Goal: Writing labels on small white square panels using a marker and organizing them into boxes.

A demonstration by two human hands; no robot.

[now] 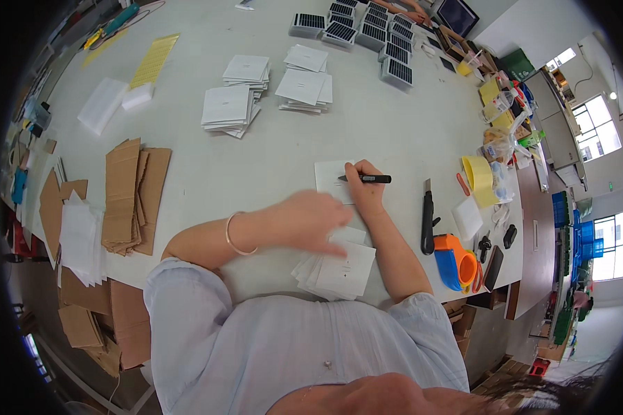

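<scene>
Gripping a slim black pen (375,178), right hand (365,185) rests at flat, straight-edged white card (328,173); blurred left hand (306,220) alongside, fingers spread.

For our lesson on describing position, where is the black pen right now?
In the head view, the black pen is just right of centre, in the right hand, its tip over a white card.

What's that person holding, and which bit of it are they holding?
The right hand holds a black pen near its writing end. The left hand is blurred, and nothing shows in it.
</scene>
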